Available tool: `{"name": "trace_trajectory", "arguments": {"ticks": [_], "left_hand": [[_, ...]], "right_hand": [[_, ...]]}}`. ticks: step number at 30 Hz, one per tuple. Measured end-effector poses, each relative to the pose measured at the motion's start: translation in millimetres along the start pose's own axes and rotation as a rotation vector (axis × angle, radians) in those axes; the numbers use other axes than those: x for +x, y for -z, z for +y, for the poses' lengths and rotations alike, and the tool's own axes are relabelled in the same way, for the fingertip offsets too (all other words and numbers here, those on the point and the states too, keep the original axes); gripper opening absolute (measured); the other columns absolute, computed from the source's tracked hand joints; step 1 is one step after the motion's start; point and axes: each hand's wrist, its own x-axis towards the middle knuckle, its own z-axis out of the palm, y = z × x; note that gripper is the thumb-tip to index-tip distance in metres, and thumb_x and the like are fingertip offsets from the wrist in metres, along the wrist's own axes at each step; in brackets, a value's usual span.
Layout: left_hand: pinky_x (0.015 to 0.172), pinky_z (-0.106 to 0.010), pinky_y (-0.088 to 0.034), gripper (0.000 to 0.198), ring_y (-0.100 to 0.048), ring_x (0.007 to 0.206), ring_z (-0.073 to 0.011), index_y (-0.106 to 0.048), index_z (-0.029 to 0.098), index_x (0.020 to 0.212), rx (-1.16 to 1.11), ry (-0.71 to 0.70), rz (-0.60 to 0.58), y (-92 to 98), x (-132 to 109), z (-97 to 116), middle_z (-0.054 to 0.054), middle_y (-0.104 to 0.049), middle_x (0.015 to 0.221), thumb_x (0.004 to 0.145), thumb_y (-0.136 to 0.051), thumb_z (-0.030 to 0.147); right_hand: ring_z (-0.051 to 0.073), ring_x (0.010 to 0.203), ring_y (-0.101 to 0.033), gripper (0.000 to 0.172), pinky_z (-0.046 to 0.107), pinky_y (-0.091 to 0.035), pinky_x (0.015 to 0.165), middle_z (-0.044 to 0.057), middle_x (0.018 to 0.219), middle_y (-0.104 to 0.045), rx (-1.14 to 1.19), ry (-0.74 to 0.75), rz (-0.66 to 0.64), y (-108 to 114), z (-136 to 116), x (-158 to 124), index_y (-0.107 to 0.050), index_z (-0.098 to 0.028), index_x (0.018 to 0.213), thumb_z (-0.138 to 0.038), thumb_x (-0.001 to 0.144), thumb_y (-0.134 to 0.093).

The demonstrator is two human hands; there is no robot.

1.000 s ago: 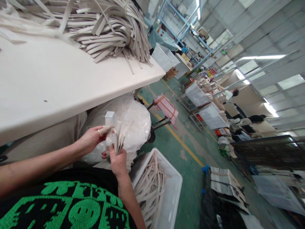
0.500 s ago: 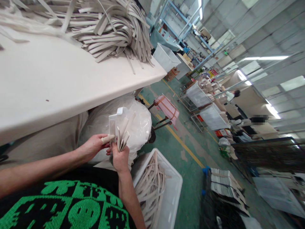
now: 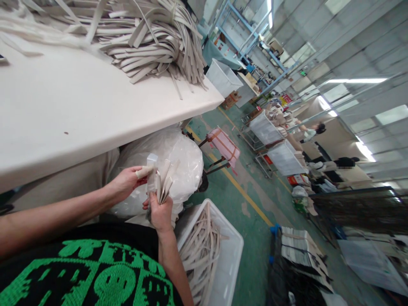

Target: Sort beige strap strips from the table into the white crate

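Observation:
Several pale strips [image 3: 164, 187] stand up in a fanned bunch from my right hand [image 3: 161, 212], whose fingers are wrapped round their lower ends. Just left of the bunch is my left hand [image 3: 134, 179], with a light wrapping on one finger. It pinches a clear plastic piece [image 3: 151, 182] whose lower end reaches down beside my right hand. Behind both hands lies a large clear plastic bag [image 3: 183, 153] with whitish contents.
A white-covered table [image 3: 79, 102] bears a big bundle of beige strips [image 3: 149, 51]. A white bin [image 3: 231, 255] with loose strips stands by my right forearm. Farther off are a pink-covered stool [image 3: 223, 143], carts [image 3: 264, 127] and people at work.
My left hand has risen slightly, away from my right hand, and the gap between them is wider. The clear plastic looks narrower and more stretched. My right hand still holds the strips.

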Motion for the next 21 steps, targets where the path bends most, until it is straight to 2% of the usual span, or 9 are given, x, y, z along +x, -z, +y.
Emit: {"name": "trace_trajectory", "arguments": {"ticks": [3, 4, 7, 9, 13, 14, 18, 19, 21], "left_hand": [[0.048, -0.033, -0.048, 0.040, -0.052, 0.044, -0.0177, -0.072, 0.016, 0.064, 0.054, 0.088, -0.151, -3.5, -4.1, -0.2, -0.005, -0.061, 0.051, 0.072, -0.078, 0.055], [0.049, -0.033, -0.048, 0.039, -0.053, 0.044, -0.0173, -0.072, 0.016, 0.064, 0.068, 0.088, -0.146, -3.9, -4.3, 0.1, -0.004, -0.061, 0.051, 0.071, -0.079, 0.054], [0.057, -0.030, -0.051, 0.034, -0.061, 0.058, -0.0188, -0.075, 0.016, 0.070, 0.046, -0.019, 0.030, -2.2, 0.5, 3.6, -0.007, -0.070, 0.066, 0.061, -0.088, 0.046], [0.060, -0.031, -0.052, 0.036, -0.063, 0.065, -0.0205, -0.076, 0.015, 0.072, 0.022, -0.060, 0.088, -0.7, 3.5, 5.1, -0.009, -0.073, 0.073, 0.058, -0.090, 0.046], [0.053, -0.034, -0.050, 0.045, -0.057, 0.050, -0.0196, -0.073, 0.014, 0.064, 0.081, 0.094, -0.112, -1.9, -1.2, 3.7, -0.007, -0.065, 0.056, 0.064, -0.083, 0.058], [0.054, -0.035, -0.050, 0.045, -0.056, 0.048, -0.0189, -0.073, 0.014, 0.064, 0.093, 0.103, -0.120, -2.4, -2.3, 4.1, -0.006, -0.064, 0.054, 0.064, -0.083, 0.057], [0.064, -0.031, -0.053, 0.041, -0.063, 0.063, -0.0194, -0.077, 0.014, 0.073, 0.061, -0.033, 0.066, -2.2, 2.5, 12.0, -0.007, -0.072, 0.068, 0.056, -0.090, 0.048], [0.065, -0.031, -0.053, 0.042, -0.064, 0.067, -0.0201, -0.078, 0.014, 0.075, 0.053, -0.041, 0.083, -1.9, 4.4, 13.8, -0.008, -0.073, 0.071, 0.056, -0.091, 0.048], [0.062, -0.032, -0.053, 0.042, -0.064, 0.064, -0.0214, -0.077, 0.012, 0.073, 0.061, -0.009, 0.045, -1.9, 6.0, 15.3, -0.009, -0.072, 0.069, 0.059, -0.088, 0.050]], "right_hand": [[0.016, 0.047, -0.065, 0.043, 0.024, -0.055, 0.050, 0.004, 0.056, -0.068, -0.020, 0.007, 0.024, 1.6, 0.7, 0.5, -0.067, -0.017, 0.069, -0.056, 0.085, -0.060], [0.016, 0.047, -0.066, 0.043, 0.024, -0.055, 0.050, 0.004, 0.056, -0.068, -0.021, 0.009, 0.024, 2.1, 0.8, 0.5, -0.068, -0.017, 0.070, -0.057, 0.085, -0.060], [0.016, 0.046, -0.065, 0.042, 0.024, -0.055, 0.050, 0.003, 0.055, -0.067, -0.001, 0.007, 0.014, 2.6, 1.2, 0.1, -0.070, -0.017, 0.075, -0.057, 0.084, -0.062], [0.016, 0.045, -0.064, 0.041, 0.024, -0.055, 0.048, 0.003, 0.054, -0.067, 0.013, 0.007, 0.012, 2.5, 1.1, 0.0, -0.070, -0.017, 0.073, -0.057, 0.083, -0.064], [0.016, 0.044, -0.064, 0.041, 0.025, -0.055, 0.048, 0.003, 0.053, -0.066, 0.007, 0.012, 0.041, 3.6, -1.0, -0.3, -0.067, -0.018, 0.068, -0.057, 0.082, -0.063], [0.016, 0.044, -0.064, 0.041, 0.025, -0.055, 0.048, 0.002, 0.052, -0.066, 0.008, 0.013, 0.042, 4.1, -1.6, -0.6, -0.067, -0.018, 0.069, -0.056, 0.083, -0.063], [0.016, 0.044, -0.064, 0.039, 0.025, -0.054, 0.047, 0.002, 0.053, -0.066, 0.012, 0.007, 0.029, 4.1, -2.0, -1.6, -0.068, -0.018, 0.069, -0.054, 0.083, -0.062], [0.016, 0.044, -0.064, 0.038, 0.024, -0.054, 0.047, 0.002, 0.053, -0.066, 0.012, 0.004, 0.032, 3.6, -1.5, -1.5, -0.068, -0.018, 0.069, -0.053, 0.082, -0.062], [0.016, 0.045, -0.064, 0.038, 0.024, -0.054, 0.047, 0.002, 0.053, -0.066, 0.021, -0.002, 0.042, 2.4, 0.1, -0.8, -0.068, -0.018, 0.070, -0.053, 0.082, -0.063]]}}
